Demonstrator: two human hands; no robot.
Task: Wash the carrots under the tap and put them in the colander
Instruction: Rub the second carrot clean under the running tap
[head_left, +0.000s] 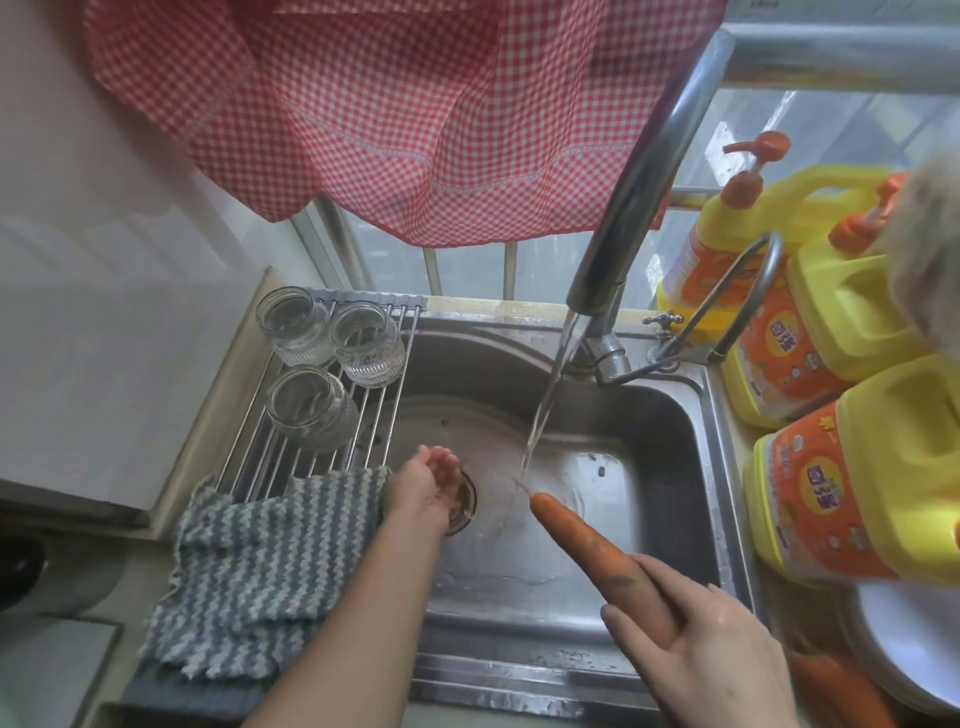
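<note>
Carrot (587, 545) in right hand (711, 654), tip beside stream, left hand (423, 486) cupped over sink (670, 415)

Orange carrot (587, 545), red-checked curtain (405, 114)

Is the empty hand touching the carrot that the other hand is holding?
Apart. The head view shows the open left hand over the drain, with bare wet sink floor between it and the carrot tip.

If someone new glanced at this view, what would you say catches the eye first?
Probably the carrot held in the right hand, its tip near the water stream running from the tap into the sink. Then the red checked curtain above, and the yellow detergent jugs at right.
</note>
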